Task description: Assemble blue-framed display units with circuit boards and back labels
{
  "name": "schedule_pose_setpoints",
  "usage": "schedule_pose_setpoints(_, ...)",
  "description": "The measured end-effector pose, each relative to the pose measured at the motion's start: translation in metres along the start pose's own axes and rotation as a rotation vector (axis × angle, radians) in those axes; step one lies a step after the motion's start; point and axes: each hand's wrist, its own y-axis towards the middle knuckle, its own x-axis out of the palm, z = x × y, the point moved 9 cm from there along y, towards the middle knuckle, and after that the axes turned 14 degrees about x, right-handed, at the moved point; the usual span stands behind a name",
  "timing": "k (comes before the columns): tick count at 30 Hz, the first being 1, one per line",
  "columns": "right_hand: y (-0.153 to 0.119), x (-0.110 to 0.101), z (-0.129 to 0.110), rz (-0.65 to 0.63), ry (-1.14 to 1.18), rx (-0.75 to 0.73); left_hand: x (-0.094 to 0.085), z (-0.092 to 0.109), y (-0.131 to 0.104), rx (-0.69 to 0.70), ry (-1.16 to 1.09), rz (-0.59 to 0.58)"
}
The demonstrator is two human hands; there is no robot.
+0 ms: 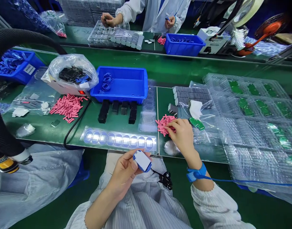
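Note:
Held in my left hand, above my lap, is a small blue-framed device with a pale rectangular face turned up. A black cable hangs beside it. My right hand reaches onto a pile of small pink strips on the green bench, thumb and forefinger pinched together at its right edge; what lies between the fingertips is too small to make out. A blue strap is round my right wrist. Close by my right hand lie a green circuit board and a crumpled white piece.
A blue bin stands behind black blocks and a clear film strip. Stacked clear trays are at the right, a larger pink pile at the left. People sit opposite and at the left.

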Motion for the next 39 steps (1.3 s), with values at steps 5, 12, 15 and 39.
schedule_pose_setpoints(5, -0.002, -0.012, -0.003, 0.013, 0.077, -0.013, -0.002, 0.005, 0.002, 0.025, 0.008, 0.007)
schedule_pose_setpoints(12, -0.004, -0.016, 0.009, 0.086, 0.214, 0.053, 0.003, -0.001, 0.003, -0.016, 0.044, -0.046)
schedule_pose_setpoints(15, -0.005, -0.020, 0.012, 0.095, 0.297, 0.085, 0.003, -0.001, 0.002, -0.020, 0.052, -0.047)
schedule_pose_setpoints(39, -0.054, -0.045, -0.078, -0.412, 0.973, 0.020, 0.015, -0.011, 0.000, -0.099, -0.062, -0.056)
